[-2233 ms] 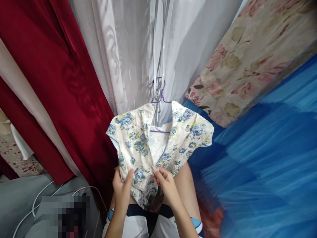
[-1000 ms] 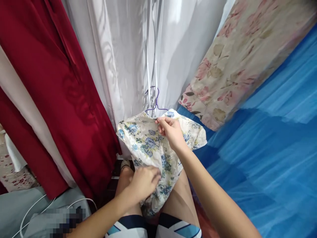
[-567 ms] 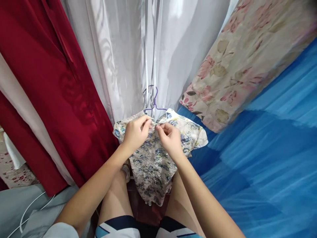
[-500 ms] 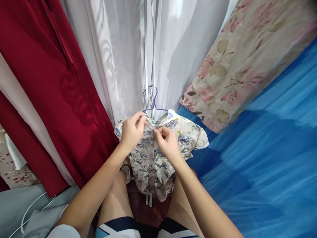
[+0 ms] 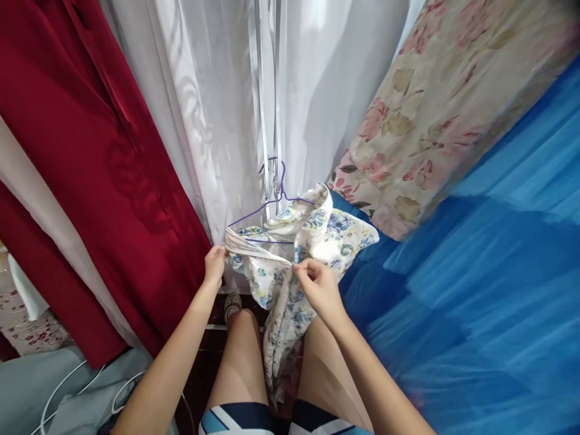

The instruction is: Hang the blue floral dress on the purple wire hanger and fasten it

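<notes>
A floral shirt (image 5: 348, 232), white with blue and yellow flowers, hangs on a purple hanger (image 5: 283, 181) in front of me. My left hand (image 5: 214, 264) is closed on the shirt's edge at the left. With a pinch at the neck opening, my right hand (image 5: 319, 284) grips the other end of the same edge. The cloth is stretched between both hands, and the hanger's lower bar shows through the gap. On the right, the shirt's shoulder still covers the hanger's arm; the left hanger arm is bare along most of its length. The shirt's lower part droops between my knees.
White cloth (image 5: 226, 121) with long ribbons (image 5: 265, 103) hangs behind the hanger. Dark red cloth (image 5: 131, 199) is on the left. Floral cloth (image 5: 408, 139) and blue tulle (image 5: 475, 302) hang on the right. White cables (image 5: 48, 399) lie over grey fabric at lower left.
My left hand has moved left and down, pulling the shirt's edge aside. My right hand has shifted slightly down and right. The shirt's front has opened, uncovering the left hanger arm and lower bar.
</notes>
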A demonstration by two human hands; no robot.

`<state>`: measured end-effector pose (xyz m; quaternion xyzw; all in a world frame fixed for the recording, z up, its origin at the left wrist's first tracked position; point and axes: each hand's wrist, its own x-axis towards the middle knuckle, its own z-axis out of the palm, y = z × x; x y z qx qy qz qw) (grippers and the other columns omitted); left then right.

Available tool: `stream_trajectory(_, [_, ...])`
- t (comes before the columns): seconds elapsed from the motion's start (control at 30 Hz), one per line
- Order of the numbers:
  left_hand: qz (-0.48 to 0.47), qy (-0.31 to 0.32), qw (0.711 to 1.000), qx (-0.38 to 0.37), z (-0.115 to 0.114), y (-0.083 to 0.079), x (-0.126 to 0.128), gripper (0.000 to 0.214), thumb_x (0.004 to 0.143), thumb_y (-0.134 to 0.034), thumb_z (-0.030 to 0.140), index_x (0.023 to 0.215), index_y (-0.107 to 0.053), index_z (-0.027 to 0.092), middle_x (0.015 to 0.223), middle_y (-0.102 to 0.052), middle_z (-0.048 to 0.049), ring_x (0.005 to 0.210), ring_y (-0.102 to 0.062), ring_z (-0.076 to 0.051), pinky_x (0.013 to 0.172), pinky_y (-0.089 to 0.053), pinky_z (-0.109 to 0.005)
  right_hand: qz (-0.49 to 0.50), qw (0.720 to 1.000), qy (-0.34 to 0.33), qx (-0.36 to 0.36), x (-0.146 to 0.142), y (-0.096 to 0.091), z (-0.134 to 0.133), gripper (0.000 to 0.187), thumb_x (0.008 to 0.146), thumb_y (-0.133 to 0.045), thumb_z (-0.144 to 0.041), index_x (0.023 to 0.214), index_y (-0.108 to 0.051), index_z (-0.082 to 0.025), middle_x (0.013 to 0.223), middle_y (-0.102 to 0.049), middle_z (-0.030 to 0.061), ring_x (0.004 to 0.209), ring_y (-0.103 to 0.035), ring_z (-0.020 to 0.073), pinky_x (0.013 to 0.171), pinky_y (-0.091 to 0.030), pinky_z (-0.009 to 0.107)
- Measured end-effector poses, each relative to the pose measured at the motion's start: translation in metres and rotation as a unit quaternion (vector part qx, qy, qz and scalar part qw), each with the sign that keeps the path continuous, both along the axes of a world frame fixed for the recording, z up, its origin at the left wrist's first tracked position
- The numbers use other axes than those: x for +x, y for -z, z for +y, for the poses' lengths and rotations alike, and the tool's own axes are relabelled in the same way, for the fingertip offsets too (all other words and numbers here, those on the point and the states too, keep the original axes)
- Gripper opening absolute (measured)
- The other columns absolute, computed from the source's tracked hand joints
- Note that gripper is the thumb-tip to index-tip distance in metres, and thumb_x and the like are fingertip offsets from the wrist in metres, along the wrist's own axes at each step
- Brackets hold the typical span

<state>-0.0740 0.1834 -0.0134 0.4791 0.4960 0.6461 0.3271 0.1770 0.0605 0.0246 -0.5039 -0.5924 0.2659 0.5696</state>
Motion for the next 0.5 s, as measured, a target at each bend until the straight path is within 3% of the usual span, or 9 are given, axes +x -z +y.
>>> stream_trajectory(0.1, [0.014,0.142,0.986,-0.088,-0.024,0.018,0.017,0.024,0.070,-0.072,0.036,0.063,-0.059,0.016,0.062,-0.064,-0.0029,0.062,-0.061,-0.016,0.065,-0.049,-0.028,0.037,0.998,0.057,-0.017,0.037,0.032,0.001,0.033,0.083,-0.060,-0.045,0.063,-0.055,-0.019,0.050,-0.045,-0.0032,0.048,-0.040,0.0126,0.047,-0.029,0.025])
stream_trajectory(0.2, [0.020,0.259,0.955,-0.143,-0.047,0.020,0.030,0.029,0.065,-0.079,0.040,0.066,-0.064,0.016,0.068,-0.069,-0.0065,0.067,-0.066,-0.020,0.071,-0.053,-0.033,0.031,0.993,0.098,-0.055,0.069,0.067,-0.001,0.031,0.080,-0.061,-0.044,0.061,-0.057,-0.018,0.052,-0.049,-0.0020,0.050,-0.042,0.0134,0.049,-0.032,0.026])
stream_trajectory(0.33, [-0.016,0.342,0.933,-0.113,-0.073,0.001,0.045,0.033,0.079,-0.069,0.049,0.085,-0.067,0.017,0.090,-0.071,-0.0071,0.087,-0.068,-0.020,0.088,-0.052,-0.034,-0.012,0.989,0.090,-0.115,0.082,0.101,-0.007,0.033,0.076,-0.062,-0.041,0.052,-0.053,-0.020,0.047,-0.051,-0.0020,0.047,-0.044,0.0144,0.049,-0.032,0.026])
stream_trajectory(0.5, [-0.034,0.396,0.917,0.004,-0.100,-0.033,0.070,0.022,0.091,-0.060,0.040,0.092,-0.066,0.019,0.095,-0.066,-0.0052,0.094,-0.063,-0.017,0.091,-0.048,-0.027,-0.086,0.985,0.007,-0.151,0.062,0.103,-0.009,0.026,0.072,-0.064,-0.035,0.051,-0.058,-0.021,0.047,-0.056,-0.0020,0.048,-0.049,0.0162,0.051,-0.035,0.026])
